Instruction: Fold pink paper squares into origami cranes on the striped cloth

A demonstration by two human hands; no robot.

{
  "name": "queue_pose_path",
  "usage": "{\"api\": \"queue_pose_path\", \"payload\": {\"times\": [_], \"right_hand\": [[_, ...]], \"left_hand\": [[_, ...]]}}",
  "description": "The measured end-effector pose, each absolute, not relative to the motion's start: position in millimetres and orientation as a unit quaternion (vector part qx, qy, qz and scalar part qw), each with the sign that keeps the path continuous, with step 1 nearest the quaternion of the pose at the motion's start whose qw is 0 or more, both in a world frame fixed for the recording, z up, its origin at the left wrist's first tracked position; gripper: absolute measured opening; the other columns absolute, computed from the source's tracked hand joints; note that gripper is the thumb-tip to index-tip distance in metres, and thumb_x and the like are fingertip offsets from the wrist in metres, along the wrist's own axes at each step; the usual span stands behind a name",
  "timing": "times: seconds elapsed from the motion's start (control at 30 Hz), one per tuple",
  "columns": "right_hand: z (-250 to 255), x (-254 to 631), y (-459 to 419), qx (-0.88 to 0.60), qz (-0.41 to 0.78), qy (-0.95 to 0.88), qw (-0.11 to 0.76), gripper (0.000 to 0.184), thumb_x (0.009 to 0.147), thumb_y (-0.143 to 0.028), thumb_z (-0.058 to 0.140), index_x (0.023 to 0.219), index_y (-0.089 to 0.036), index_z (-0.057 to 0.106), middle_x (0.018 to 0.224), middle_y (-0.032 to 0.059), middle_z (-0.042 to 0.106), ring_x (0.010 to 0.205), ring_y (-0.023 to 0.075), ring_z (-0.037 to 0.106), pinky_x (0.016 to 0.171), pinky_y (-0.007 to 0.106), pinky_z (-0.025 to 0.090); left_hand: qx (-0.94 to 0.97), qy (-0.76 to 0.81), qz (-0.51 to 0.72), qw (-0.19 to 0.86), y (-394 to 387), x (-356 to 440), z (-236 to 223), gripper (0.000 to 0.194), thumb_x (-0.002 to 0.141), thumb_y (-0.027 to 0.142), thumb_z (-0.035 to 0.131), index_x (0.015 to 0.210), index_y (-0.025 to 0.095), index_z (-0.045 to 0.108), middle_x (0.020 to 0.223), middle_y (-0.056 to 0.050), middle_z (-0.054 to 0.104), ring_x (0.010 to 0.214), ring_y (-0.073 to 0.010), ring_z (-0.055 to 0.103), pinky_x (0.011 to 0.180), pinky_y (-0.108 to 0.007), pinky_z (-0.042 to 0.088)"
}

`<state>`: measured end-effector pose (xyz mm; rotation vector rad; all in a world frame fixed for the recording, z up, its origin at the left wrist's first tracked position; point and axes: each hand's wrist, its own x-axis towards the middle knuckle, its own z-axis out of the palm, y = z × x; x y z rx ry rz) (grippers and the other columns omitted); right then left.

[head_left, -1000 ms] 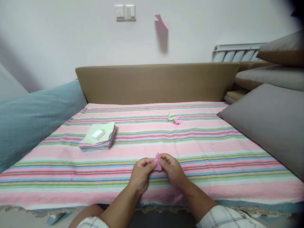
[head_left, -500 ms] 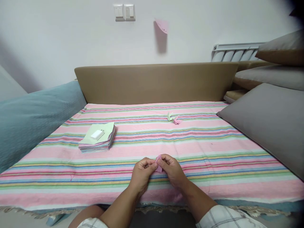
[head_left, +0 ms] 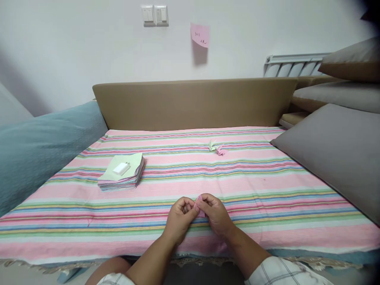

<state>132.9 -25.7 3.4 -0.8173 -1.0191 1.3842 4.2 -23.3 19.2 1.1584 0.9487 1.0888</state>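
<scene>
Between my hands is a small piece of folded pink paper (head_left: pixel 201 214), partly covered by my fingers. My left hand (head_left: pixel 180 219) pinches its left side with thumb and forefinger. On the other side, my right hand (head_left: pixel 217 213) grips it, the thumb lying across the paper. Both hands are just above the striped cloth (head_left: pixel 166 182). Farther back lie two folded paper birds, a pale green one (head_left: pixel 211 146) and a pink one (head_left: pixel 221 151), close together.
A stack of coloured paper (head_left: pixel 135 174) sits at the left with a white plug adapter (head_left: pixel 121 168) on top. Grey cushions (head_left: pixel 335 150) pile up at the right, a blue cushion (head_left: pixel 50 146) lies left, and a brown backrest (head_left: pixel 192 105) stands behind.
My hands have barely shifted; the pink paper is tilted slightly differently between my fingers. On the wall, the pink note has swung down flatter, showing its writing.
</scene>
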Motion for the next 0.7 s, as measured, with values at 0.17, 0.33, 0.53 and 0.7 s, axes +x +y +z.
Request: {"api": "queue_pose_path", "payload": {"times": [0.17, 0.33, 0.53, 0.7], "right_hand": [[9, 134, -27, -0.340, 0.577, -0.470, 0.575, 0.023, 0.075, -0.036, 0.065, 0.065, -0.016, 0.062, 0.061, -0.0010, 0.055, 0.057, 0.0108, 0.045, 0.056, 0.024, 0.036], [13, 137, -26, -0.345, 0.570, -0.475, 0.575, 0.020, 0.075, -0.035, 0.064, 0.067, -0.016, 0.064, 0.066, -0.0001, 0.057, 0.065, 0.0130, 0.050, 0.063, 0.026, 0.040], [17, 140, -24, -0.344, 0.575, -0.497, 0.551, 0.020, 0.075, -0.035, 0.064, 0.068, -0.017, 0.065, 0.069, 0.0009, 0.060, 0.067, 0.0139, 0.052, 0.066, 0.027, 0.041], [17, 142, -24, -0.330, 0.597, -0.498, 0.535, 0.021, 0.076, -0.036, 0.064, 0.068, -0.016, 0.066, 0.066, 0.0006, 0.060, 0.067, 0.0137, 0.052, 0.066, 0.026, 0.040]], "left_hand": [[0.613, 0.442, 0.388, 0.528, -22, 2, 17, 0.027, 0.066, 0.036, 0.067, 0.066, 0.016, 0.049, 0.059, 0.006, 0.040, 0.055, -0.0080, 0.035, 0.052, -0.020, 0.028], [0.669, 0.486, 0.346, 0.443, -18, -2, 19, 0.029, 0.071, 0.043, 0.061, 0.063, 0.016, 0.053, 0.057, 0.005, 0.036, 0.056, -0.0097, 0.034, 0.052, -0.021, 0.027], [0.695, 0.462, 0.348, 0.426, -18, -5, 22, 0.032, 0.071, 0.043, 0.061, 0.056, 0.016, 0.051, 0.061, 0.003, 0.038, 0.061, -0.0115, 0.039, 0.057, -0.023, 0.031], [0.684, 0.438, 0.353, 0.465, -17, -7, 21, 0.033, 0.071, 0.043, 0.061, 0.055, 0.016, 0.052, 0.064, 0.002, 0.040, 0.063, -0.0121, 0.041, 0.060, -0.023, 0.032]]}}
